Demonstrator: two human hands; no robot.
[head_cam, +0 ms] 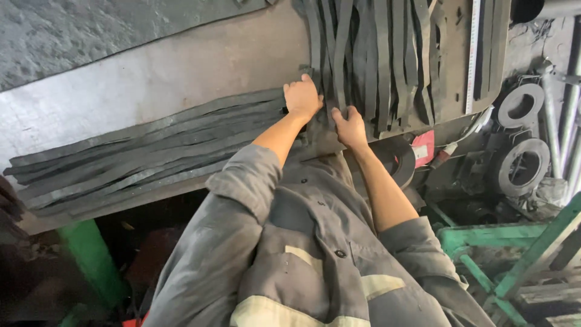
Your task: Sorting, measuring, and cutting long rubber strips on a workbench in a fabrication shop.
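On the worn metal table (181, 79), dark rubber strips (151, 145) lie in two fans that meet near the person's hands: one spreads away to the left, the other (375, 60) runs up and away across the top. The left hand (302, 97) rests knuckles-up on the point where the strips gather, fingers curled down onto them; whether it pinches any cannot be told. The right hand (350, 126) is closed around a few strips just beside it. The strips look thin, limp and light, likely to sag and slide over one another, with a dull surface that should give good grip. They would best be taken as a bunch near the gathered ends. Metal rings (520, 106) lie well apart at the right.
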